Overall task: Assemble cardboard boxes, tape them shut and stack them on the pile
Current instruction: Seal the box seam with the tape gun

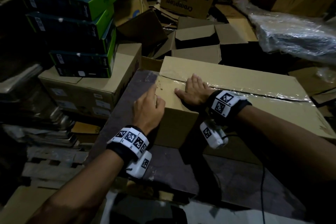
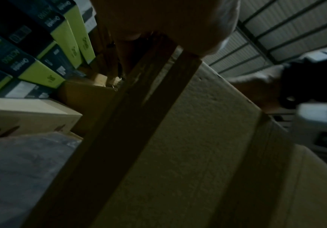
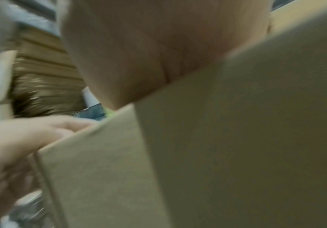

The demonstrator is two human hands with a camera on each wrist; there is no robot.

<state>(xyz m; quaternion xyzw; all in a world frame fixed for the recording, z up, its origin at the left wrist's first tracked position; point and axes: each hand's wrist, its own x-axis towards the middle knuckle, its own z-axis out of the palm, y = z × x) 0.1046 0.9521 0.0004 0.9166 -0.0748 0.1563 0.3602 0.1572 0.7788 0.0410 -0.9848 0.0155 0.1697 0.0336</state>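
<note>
A big brown cardboard box [image 1: 236,100] sat on the dark tabletop [image 1: 174,169]. The right hand [image 1: 194,91] lay flat on its shiny clear tape [image 1: 254,91]. The left hand [image 1: 147,109] curled over its corner

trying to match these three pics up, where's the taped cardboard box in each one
Head: the taped box fills centre right, both hands on its near left end.
Left wrist: it runs from bottom centre up to the left hand.
Right wrist: it fills the right and bottom, under the right hand.
Shared landmark: the green and black boxes, a sliver in the right wrist view.
</note>
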